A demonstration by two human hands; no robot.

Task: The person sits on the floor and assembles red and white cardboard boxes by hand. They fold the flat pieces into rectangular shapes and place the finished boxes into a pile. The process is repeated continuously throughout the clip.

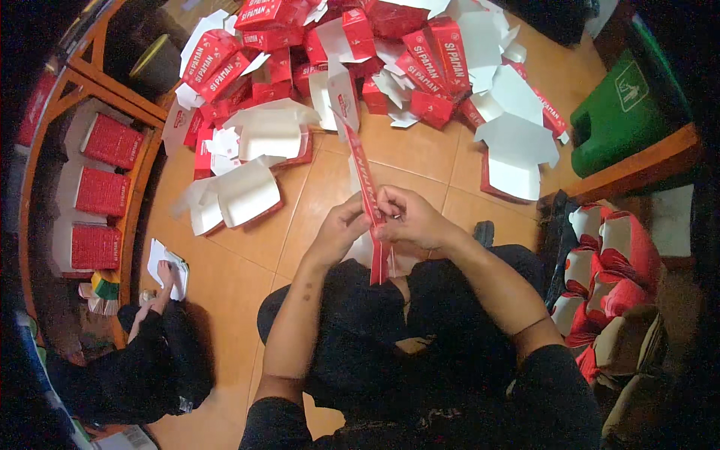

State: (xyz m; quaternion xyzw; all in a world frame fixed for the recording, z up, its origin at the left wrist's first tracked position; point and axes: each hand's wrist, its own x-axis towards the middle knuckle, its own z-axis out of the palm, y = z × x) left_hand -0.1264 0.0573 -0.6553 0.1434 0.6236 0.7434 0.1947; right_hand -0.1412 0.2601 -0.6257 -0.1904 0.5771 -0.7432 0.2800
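A partly folded red and white cardboard food box (pixel 379 264) stands edge-on over my lap. My left hand (pixel 339 229) grips its left side, thumb and fingers closed on the card. From the right, my right hand (pixel 411 217) pinches the same box near its middle, fingers curled. The box's upper end reaches toward the pile of folded red boxes (pixel 274 67) on the floor. Open boxes with white insides lie nearest: an open box (pixel 251 196) left of my hands and another open box (pixel 514 174) to the right.
Orange tiled floor (pixel 247 259) surrounds me. At left, a wooden shelf holds stacks of red cardboard (pixel 103 191); below it a seated person (pixel 150 352) touches white paper (pixel 174 266). At right stand a green bin (pixel 619 112) and red and white packages (pixel 611 262).
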